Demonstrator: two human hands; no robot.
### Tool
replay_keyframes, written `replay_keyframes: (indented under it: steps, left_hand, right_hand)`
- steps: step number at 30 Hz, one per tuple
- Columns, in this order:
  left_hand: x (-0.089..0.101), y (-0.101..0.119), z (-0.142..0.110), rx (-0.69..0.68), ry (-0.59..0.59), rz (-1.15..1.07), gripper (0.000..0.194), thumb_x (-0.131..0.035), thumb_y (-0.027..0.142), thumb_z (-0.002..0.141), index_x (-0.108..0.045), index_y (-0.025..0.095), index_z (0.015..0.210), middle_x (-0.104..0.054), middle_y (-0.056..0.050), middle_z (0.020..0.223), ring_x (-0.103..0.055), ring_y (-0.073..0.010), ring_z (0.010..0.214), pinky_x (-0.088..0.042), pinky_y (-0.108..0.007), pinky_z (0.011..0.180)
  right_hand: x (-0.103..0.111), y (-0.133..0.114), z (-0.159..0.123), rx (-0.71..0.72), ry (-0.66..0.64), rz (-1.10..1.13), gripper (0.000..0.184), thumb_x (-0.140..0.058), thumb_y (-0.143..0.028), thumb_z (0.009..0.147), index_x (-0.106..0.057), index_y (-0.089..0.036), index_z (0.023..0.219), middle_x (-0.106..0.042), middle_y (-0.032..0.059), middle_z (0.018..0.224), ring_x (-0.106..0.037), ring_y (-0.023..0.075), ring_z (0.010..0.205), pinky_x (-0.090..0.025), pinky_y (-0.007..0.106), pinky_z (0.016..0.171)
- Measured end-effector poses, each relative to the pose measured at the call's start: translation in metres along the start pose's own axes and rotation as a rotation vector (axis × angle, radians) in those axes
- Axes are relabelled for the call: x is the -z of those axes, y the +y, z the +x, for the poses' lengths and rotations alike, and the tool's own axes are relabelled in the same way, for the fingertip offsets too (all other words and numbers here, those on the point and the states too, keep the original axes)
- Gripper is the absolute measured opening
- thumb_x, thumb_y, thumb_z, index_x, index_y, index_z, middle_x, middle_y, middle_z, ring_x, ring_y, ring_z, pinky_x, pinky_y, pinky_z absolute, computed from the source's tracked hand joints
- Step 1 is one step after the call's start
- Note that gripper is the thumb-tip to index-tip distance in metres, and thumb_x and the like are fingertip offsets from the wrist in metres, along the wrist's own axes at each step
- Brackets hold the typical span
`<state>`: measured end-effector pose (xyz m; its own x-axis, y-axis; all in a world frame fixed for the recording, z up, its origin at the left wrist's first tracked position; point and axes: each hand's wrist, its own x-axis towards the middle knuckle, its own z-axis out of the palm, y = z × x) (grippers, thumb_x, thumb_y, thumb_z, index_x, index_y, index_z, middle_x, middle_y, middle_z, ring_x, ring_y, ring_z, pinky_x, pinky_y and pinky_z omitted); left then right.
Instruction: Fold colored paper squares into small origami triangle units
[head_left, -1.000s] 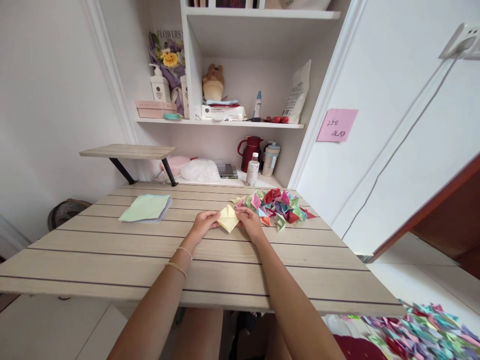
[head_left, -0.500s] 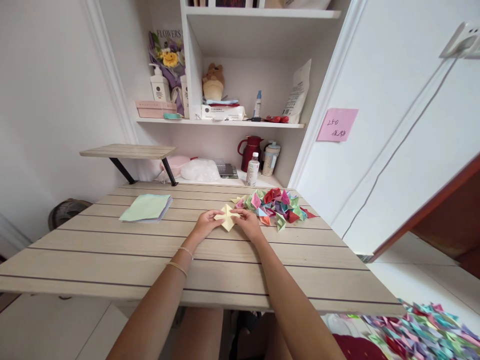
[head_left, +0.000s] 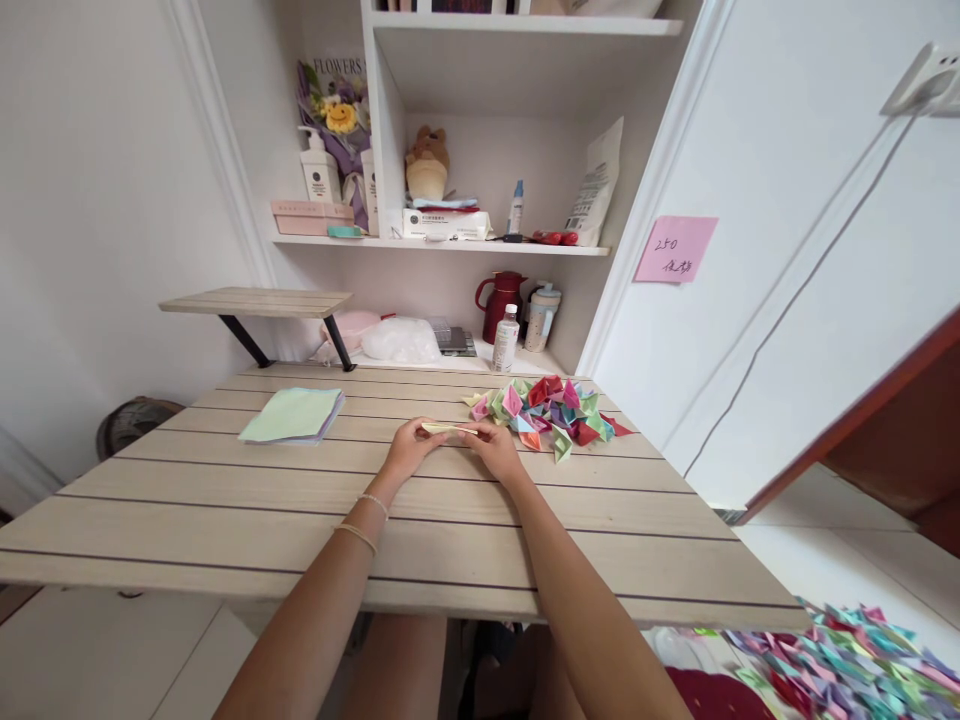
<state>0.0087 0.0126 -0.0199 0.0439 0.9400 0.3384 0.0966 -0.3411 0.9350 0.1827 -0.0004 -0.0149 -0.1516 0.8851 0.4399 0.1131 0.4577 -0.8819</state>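
A pale yellow folded paper (head_left: 450, 429) is stretched between my two hands over the middle of the table, seen now as a narrow, nearly flat strip. My left hand (head_left: 409, 448) pinches its left end, with fingers behind and thumb in front. The right end is pinched by my right hand (head_left: 492, 447). To the right of my right hand lies a heap of small folded paper boats (head_left: 561, 412) in many colours. A stack of square paper sheets (head_left: 294, 415), light green on top, rests on the table to the left.
A small raised stand (head_left: 255, 300) is at the table's back left. On the ledge behind stand a bottle (head_left: 505, 340), a red jug (head_left: 501, 303) and a light blue cup (head_left: 542, 318). Many more folded papers (head_left: 847, 655) lie on the floor at the right.
The yellow paper, a diamond with side points half a second ago, is now collapsed into a narrow strip between my fingers. Both hands stay in nearly the same place.
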Motion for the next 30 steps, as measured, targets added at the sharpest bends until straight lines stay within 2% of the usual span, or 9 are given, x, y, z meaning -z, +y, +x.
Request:
replay_keyframes:
  steps: [4, 10, 14, 18, 23, 26, 30]
  left_hand:
    - [-0.001, 0.0, 0.0, 0.098, -0.051, -0.147, 0.029, -0.073, 0.031, 0.053, -0.06, 0.013, 0.07, -0.063, -0.001, 0.063, -0.058, -0.0131, 0.057, -0.047, -0.025, 0.057]
    - [-0.003, 0.008, -0.003, 0.118, -0.079, -0.309, 0.033, -0.073, 0.026, 0.055, -0.061, 0.012, 0.082, -0.067, -0.005, 0.074, -0.062, -0.0147, 0.069, -0.048, -0.028, 0.07]
    - [-0.003, 0.008, -0.002, 0.115, -0.074, -0.292, 0.031, -0.068, 0.033, 0.062, -0.061, 0.011, 0.083, -0.066, -0.004, 0.07, -0.061, -0.013, 0.064, -0.048, -0.027, 0.068]
    - [-0.002, 0.005, 0.0, 0.11, -0.071, -0.255, 0.031, -0.066, 0.037, 0.062, -0.063, 0.012, 0.078, -0.064, -0.003, 0.066, -0.059, -0.0122, 0.06, -0.048, -0.026, 0.065]
    - [-0.003, 0.006, -0.001, 0.11, -0.112, -0.186, 0.028, -0.067, 0.036, 0.061, -0.064, 0.012, 0.075, -0.064, -0.003, 0.065, -0.056, -0.0108, 0.057, -0.045, -0.023, 0.06]
    - [-0.003, 0.007, -0.002, 0.104, -0.127, -0.149, 0.028, -0.068, 0.035, 0.061, -0.065, 0.012, 0.076, -0.063, -0.002, 0.064, -0.055, -0.0104, 0.056, -0.044, -0.023, 0.058]
    - [-0.005, 0.006, -0.003, 0.108, -0.12, -0.109, 0.031, -0.067, 0.036, 0.062, -0.063, 0.011, 0.08, -0.062, -0.003, 0.064, -0.055, -0.0099, 0.055, -0.044, -0.022, 0.055]
  right_hand:
    - [-0.003, 0.001, 0.0, -0.104, -0.062, 0.094, 0.032, -0.06, -0.044, 0.066, -0.069, -0.016, 0.08, -0.066, 0.0031, 0.07, -0.058, 0.0163, 0.065, -0.047, 0.028, 0.06]
    - [-0.004, 0.002, 0.0, -0.198, -0.075, 0.21, 0.031, -0.063, -0.046, 0.063, -0.067, -0.016, 0.066, -0.062, 0.0023, 0.058, -0.057, 0.0161, 0.057, -0.047, 0.028, 0.057]
    - [-0.004, -0.002, 0.0, -0.181, -0.113, 0.228, 0.031, -0.061, -0.047, 0.065, -0.065, -0.016, 0.064, -0.064, 0.003, 0.06, -0.059, 0.0163, 0.058, -0.047, 0.028, 0.059]
    - [-0.006, 0.0, 0.0, -0.221, -0.147, 0.277, 0.034, -0.057, -0.049, 0.066, -0.063, -0.017, 0.075, -0.065, 0.0031, 0.061, -0.062, 0.0183, 0.058, -0.048, 0.03, 0.058]
    - [-0.006, 0.009, -0.001, -0.172, -0.112, 0.08, 0.031, -0.056, -0.035, 0.067, -0.059, -0.015, 0.09, -0.061, -0.0018, 0.053, -0.055, 0.0123, 0.044, -0.041, 0.021, 0.044]
    - [-0.005, 0.01, 0.0, -0.115, -0.084, 0.003, 0.029, -0.054, -0.028, 0.065, -0.058, -0.014, 0.091, -0.061, -0.0022, 0.054, -0.052, 0.0103, 0.044, -0.04, 0.02, 0.044]
    - [-0.004, 0.008, 0.0, -0.019, 0.022, -0.089, 0.023, -0.053, -0.029, 0.067, -0.057, -0.015, 0.084, -0.061, 0.0003, 0.059, -0.055, 0.0124, 0.05, -0.042, 0.022, 0.048]
